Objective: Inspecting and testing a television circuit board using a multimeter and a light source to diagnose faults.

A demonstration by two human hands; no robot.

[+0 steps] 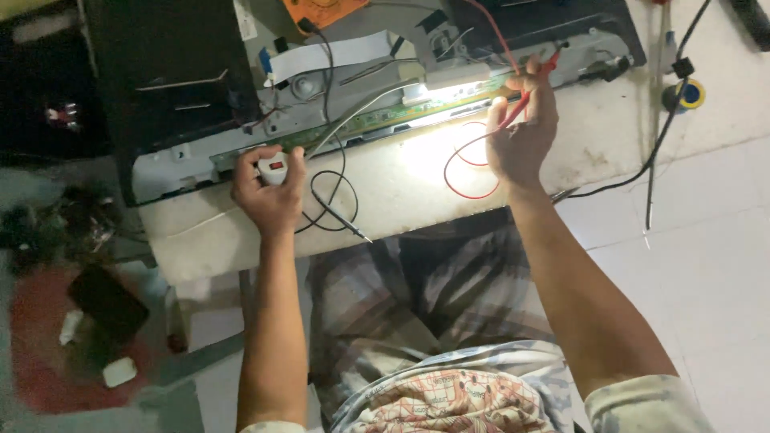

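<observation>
a small lamp [453, 84] throws harsh glare across the white table [385, 180]; the left edge is dim and blurred.

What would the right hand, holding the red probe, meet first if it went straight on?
Probably the long green circuit strip lit just beyond the right hand and red probe; depth is unclear.

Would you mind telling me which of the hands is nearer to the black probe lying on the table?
Left. The left hand sits just left of the black probe; the right hand is farther right, holding the red probe.
</observation>
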